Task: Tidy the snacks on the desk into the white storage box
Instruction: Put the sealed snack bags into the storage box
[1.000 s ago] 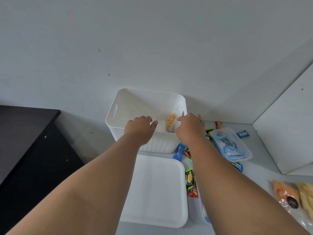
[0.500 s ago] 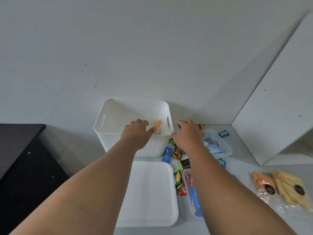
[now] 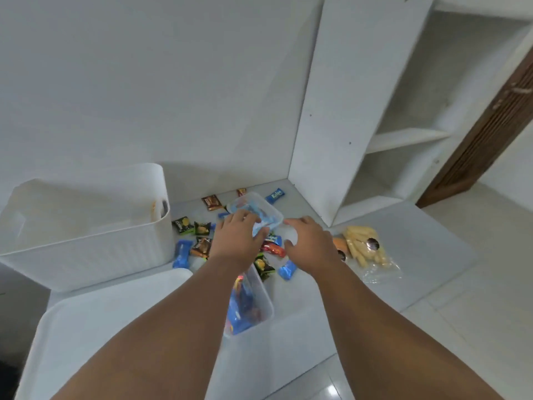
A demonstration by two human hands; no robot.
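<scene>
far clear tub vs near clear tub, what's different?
The left hand grips the far clear tub at its near edge; no hand holds the near clear tub, partly behind the left forearm. Far tub holds pale-blue packets; near tub, darker blue and red. Both are clear plastic, outside the white storage box.

Open from above into the white storage box point(image 3: 86, 243), against the wall point(image 3: 173, 82) at left. Blocked between it and the far clear tub point(image 3: 259, 207) by scattered snack packets point(image 3: 203, 246). Hemmed nearer in by the flat white lid point(image 3: 115, 327) and near clear tub point(image 3: 253, 301). Walled on the right by the upright shelf panel point(image 3: 326, 125). Free over bare desk point(image 3: 418, 255) beyond the bag of yellow sticks point(image 3: 357, 243).
</scene>
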